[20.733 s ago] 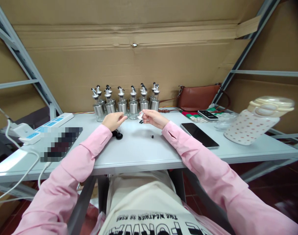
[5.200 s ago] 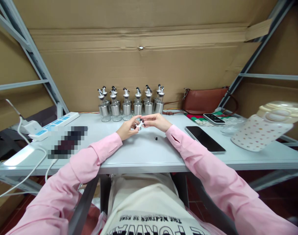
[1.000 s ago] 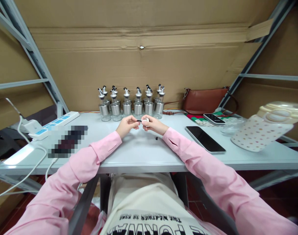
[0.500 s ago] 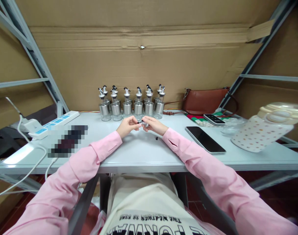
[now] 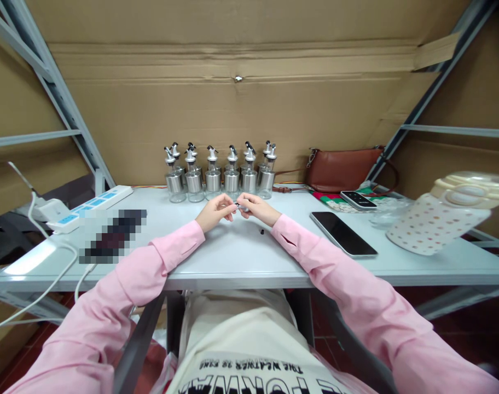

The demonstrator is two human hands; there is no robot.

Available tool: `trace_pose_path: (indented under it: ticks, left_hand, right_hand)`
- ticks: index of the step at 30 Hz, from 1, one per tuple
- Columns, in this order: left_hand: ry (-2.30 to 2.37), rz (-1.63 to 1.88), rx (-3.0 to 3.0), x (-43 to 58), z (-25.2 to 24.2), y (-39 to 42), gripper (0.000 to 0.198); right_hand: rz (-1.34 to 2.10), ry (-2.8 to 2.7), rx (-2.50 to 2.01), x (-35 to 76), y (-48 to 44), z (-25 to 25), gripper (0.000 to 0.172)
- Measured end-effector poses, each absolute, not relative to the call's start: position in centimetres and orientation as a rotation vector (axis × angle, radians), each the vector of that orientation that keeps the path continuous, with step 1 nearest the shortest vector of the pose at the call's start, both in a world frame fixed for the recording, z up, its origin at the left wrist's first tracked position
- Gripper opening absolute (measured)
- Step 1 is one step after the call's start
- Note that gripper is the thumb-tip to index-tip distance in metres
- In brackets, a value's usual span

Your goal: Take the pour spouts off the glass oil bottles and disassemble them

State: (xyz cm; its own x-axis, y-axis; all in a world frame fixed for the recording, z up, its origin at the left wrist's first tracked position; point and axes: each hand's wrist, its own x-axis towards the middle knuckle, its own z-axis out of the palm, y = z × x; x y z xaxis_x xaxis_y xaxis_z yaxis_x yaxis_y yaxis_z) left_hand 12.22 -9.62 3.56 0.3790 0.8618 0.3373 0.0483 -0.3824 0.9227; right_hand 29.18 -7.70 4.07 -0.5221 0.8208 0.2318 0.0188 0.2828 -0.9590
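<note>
Over the middle of the table my left hand (image 5: pixel 215 212) and my right hand (image 5: pixel 256 208) meet, fingertips almost touching. My right thumb and fingers pinch a small silvery part (image 5: pixel 242 206), mostly covered, which resembles the bottles' spout tops. The left thumb and fingers are closed at its near end; what they grip there is too small to make out. Below the right hand a tiny black piece (image 5: pixel 262 232) lies on the tabletop. Just behind the hands stand several glass oil bottles (image 5: pixel 232 180) with steel sleeves and silver-and-black pourer spouts.
To the right are a black-screened phone (image 5: pixel 343 234), a small handset (image 5: pixel 358 200), a brown bag (image 5: pixel 343 169) and a dotted jug (image 5: pixel 438 221). A power strip (image 5: pixel 91 208) and white cable (image 5: pixel 75 262) occupy the left. Cardboard (image 5: pixel 241 115) closes off the back.
My fingers have shifted slightly around the small silvery part, and the dark bit seen by the left fingertips is now less visible. The tiny black piece stays put.
</note>
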Motion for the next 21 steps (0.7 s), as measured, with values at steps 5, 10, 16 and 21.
trace_pose_path:
  ticks: [5, 10, 16, 21]
  left_hand:
    - [0.827, 1.109, 1.679, 12.10, 3.51, -9.40, 0.041]
    - [0.830, 1.124, 1.665, 12.06, 3.76, -9.46, 0.040]
    - [0.856, 1.135, 1.662, 12.02, 3.92, -9.44, 0.037]
    - [0.891, 1.222, 1.747, 11.97, 4.01, -9.34, 0.030]
  right_hand:
    - [1.310, -1.788, -0.791, 29.10, -7.67, 3.99, 0.044]
    - [1.341, -1.760, -0.813, 29.04, -7.76, 4.16, 0.046]
    - [1.376, -1.731, -0.817, 28.97, -8.00, 4.38, 0.049]
    - [1.427, -1.671, -0.827, 28.90, -7.91, 4.27, 0.051]
